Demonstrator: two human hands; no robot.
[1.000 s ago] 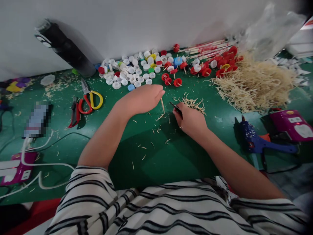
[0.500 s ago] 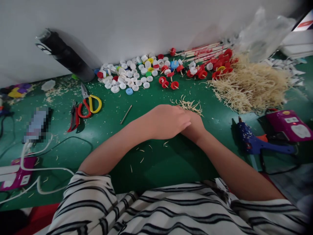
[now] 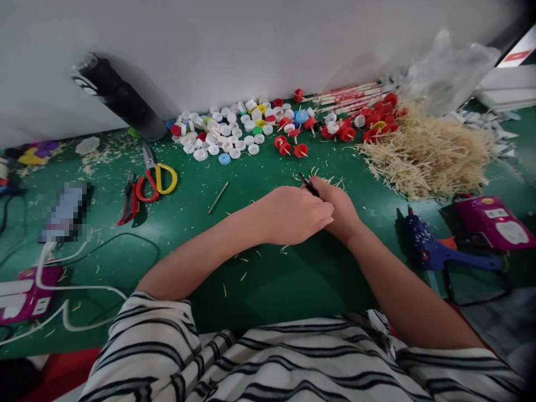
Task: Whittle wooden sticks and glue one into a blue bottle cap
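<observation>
My left hand (image 3: 293, 215) is curled, palm down, on the green table (image 3: 268, 279), with its fingers closed against my right hand; whatever is under them is hidden. My right hand (image 3: 344, 209) lies partly behind it and grips a small dark blade (image 3: 310, 185), whose tip points up and to the left. A thin wooden stick (image 3: 218, 196) lies loose on the table to the left of both hands. Small wood slivers (image 3: 330, 180) are scattered just beyond the blade.
Yellow-and-red scissors (image 3: 157, 167) and red pliers (image 3: 128, 198) lie at the left. Bottle caps (image 3: 226, 131), red caps on sticks (image 3: 293, 146) and a heap of wood strips (image 3: 427, 151) line the back. At the right are a blue glue gun (image 3: 435, 248) and a purple power strip (image 3: 494, 223).
My left hand let go of the wooden stick, which now lies to the left. It then moved right and down onto my right hand. The view shifted slightly.
</observation>
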